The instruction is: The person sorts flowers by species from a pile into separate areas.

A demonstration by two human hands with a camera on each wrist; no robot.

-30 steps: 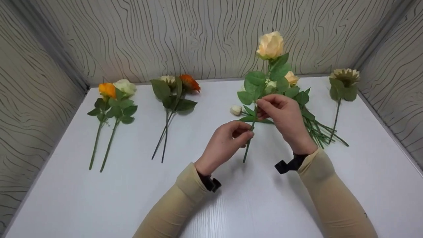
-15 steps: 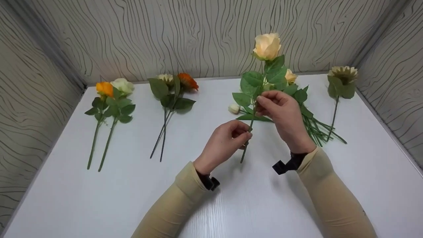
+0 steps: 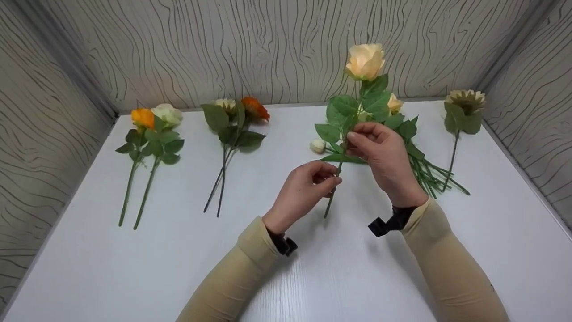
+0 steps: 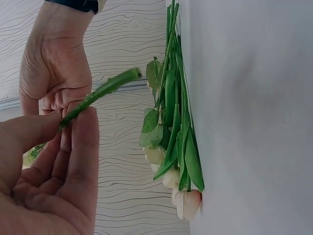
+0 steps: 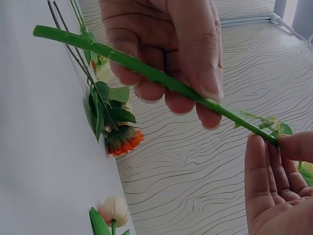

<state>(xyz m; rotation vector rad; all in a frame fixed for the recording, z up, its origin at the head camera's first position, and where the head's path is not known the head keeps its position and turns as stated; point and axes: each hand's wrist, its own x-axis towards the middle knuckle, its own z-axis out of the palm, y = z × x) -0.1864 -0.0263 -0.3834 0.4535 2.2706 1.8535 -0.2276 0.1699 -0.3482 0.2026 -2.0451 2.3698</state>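
A peach rose [image 3: 365,61] with green leaves stands nearly upright above the table, held in both hands. My left hand [image 3: 303,190] pinches its stem low down, between thumb and fingers. Higher up, just beneath the leaves, my right hand [image 3: 385,156] pinches the same stem. The bare lower stem [image 5: 146,71] runs between the two hands in the right wrist view. In the left wrist view its cut end [image 4: 133,74] sticks out past my left fingers. Behind my right hand lies a pile of flowers, partly hidden, with a white tulip [image 3: 317,146] at its left.
On the white table [image 3: 147,273], an orange rose [image 3: 143,118] and a whitish rose [image 3: 167,116] lie at the left. An orange flower [image 3: 255,108] and a cream one [image 3: 225,105] lie with crossed stems. A pale flower [image 3: 466,102] is at the far right. Patterned walls surround the table.
Both hands keep their hold on the stem and stay almost in place. The rose's lower stem end has shifted very slightly left, and the whole head view has moved a little.
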